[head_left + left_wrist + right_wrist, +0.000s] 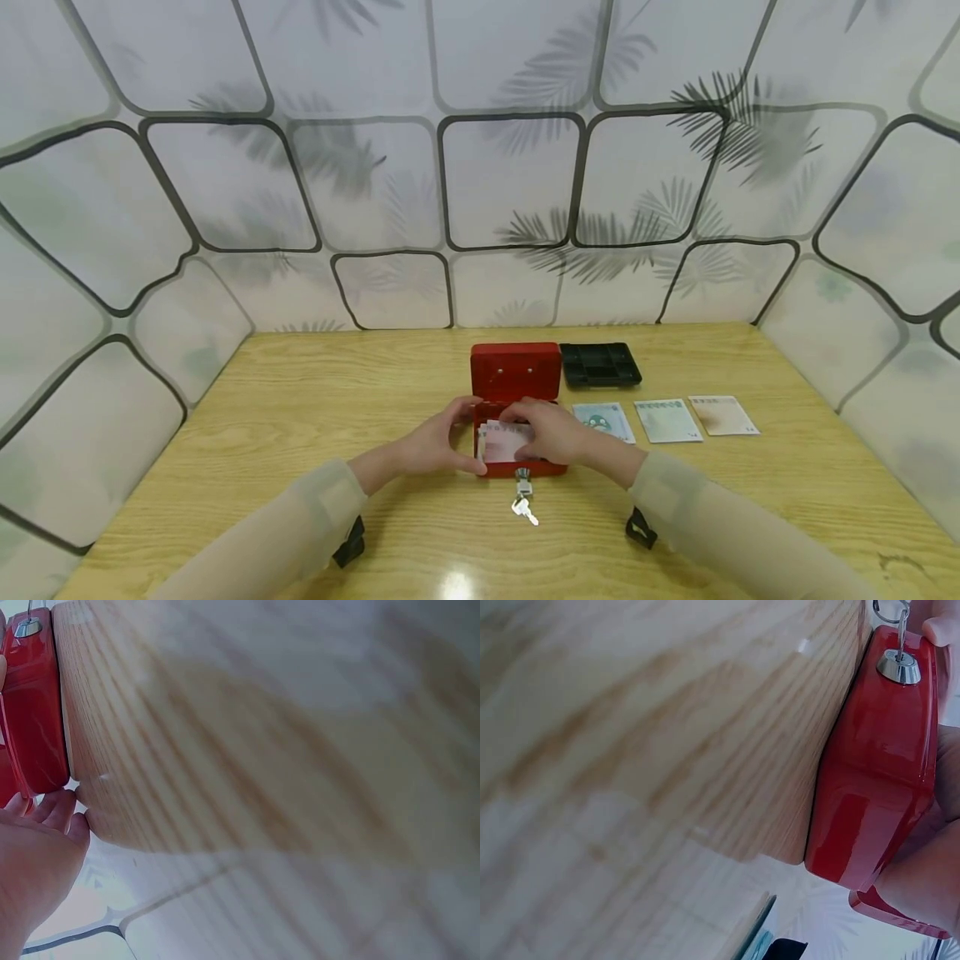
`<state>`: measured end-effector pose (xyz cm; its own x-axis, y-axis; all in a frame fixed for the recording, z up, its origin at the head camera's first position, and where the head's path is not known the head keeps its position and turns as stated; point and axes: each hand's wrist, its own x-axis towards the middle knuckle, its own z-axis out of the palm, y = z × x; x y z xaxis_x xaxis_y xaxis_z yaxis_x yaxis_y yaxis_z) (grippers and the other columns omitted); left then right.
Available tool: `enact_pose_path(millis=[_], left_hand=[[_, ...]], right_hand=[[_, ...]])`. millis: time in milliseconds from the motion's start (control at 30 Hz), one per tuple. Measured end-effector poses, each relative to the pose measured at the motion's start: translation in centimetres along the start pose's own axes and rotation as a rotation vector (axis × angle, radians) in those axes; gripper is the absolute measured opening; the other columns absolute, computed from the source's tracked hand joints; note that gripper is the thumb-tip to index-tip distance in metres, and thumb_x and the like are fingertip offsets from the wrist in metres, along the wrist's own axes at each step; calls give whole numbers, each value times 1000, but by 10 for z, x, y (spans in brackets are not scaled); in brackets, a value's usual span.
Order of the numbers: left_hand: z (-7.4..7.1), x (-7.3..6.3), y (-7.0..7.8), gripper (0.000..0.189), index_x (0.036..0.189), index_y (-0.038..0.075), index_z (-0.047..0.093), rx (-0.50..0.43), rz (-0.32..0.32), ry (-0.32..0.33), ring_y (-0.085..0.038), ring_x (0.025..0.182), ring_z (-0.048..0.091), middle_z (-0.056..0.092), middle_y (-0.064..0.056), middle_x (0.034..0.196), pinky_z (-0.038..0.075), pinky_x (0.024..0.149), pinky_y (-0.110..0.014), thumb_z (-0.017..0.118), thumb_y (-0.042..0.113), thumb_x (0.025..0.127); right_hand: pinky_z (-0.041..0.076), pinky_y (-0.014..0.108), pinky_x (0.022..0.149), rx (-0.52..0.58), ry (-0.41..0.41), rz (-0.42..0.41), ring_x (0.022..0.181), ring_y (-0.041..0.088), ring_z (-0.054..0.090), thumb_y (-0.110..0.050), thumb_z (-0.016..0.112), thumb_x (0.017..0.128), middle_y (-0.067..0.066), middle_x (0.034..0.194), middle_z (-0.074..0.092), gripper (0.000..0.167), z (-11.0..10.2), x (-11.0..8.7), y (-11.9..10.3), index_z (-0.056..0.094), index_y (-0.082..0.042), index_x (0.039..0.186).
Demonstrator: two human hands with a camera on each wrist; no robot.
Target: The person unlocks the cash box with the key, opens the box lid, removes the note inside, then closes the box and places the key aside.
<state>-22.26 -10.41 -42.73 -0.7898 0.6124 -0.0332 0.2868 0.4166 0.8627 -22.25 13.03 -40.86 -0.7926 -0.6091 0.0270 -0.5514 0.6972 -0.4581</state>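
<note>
The left hand (37, 862) reaches up from below, its slightly bent fingers (58, 808) meeting the lower end of a glossy red box with rounded edges (36, 712). The box stretches above the fingertips along the left border. At its far end, well above the fingers, sits a round silver metal lock (28, 628) with a thin metal piece standing in it. A light-brown wooden tabletop with slanting grain (187, 750) spreads right of the fingers. Below them, a pale wall with dark grey lines (75, 909) shows.
</note>
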Motion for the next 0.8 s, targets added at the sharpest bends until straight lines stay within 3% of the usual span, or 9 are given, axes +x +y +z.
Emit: enact_pose_path(millis=[333, 800], left_hand=[[0, 0, 1, 88, 145, 11, 31, 8, -18, 1, -29, 132, 38, 44, -11, 142, 25, 112, -48, 85, 22, 76], [-1, 0, 0, 87, 144, 12, 32, -11, -18, -3, -29, 132, 38, 44, -10, 141, 25, 112, -49, 85, 22, 76]], right_hand=[[47, 45, 91, 66, 14, 47, 98, 21, 58, -8, 81, 79, 2, 107, 61, 42, 0, -1, 0, 63, -8, 116], [46, 46, 93, 99, 50, 61, 104, 24, 56, -9, 77, 83, 5, 114, 65, 38, 1, -1, 1, 65, -9, 120]])
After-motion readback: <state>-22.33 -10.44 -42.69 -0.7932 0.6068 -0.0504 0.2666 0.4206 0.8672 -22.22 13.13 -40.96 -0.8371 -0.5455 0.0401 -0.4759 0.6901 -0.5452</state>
